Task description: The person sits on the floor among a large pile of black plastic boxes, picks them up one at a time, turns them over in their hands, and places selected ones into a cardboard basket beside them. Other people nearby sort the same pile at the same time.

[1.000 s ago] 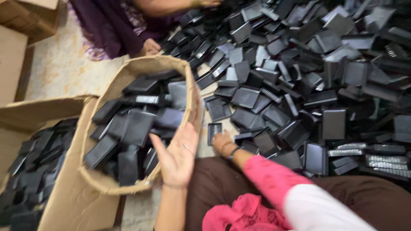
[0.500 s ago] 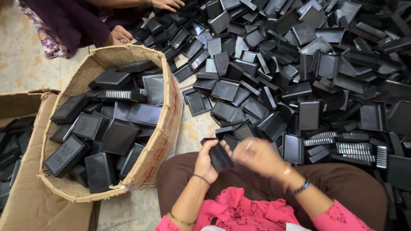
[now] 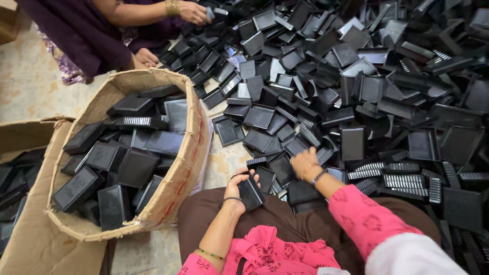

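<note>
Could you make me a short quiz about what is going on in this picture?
1. True or false: the left hand holds a black plastic piece.
2. Where does the right hand rest? A) in the cardboard box B) on the pile of black pieces C) on the floor
3. What fills the cardboard box?

Key:
1. True.
2. B.
3. Black plastic pieces like those in the pile.
</note>
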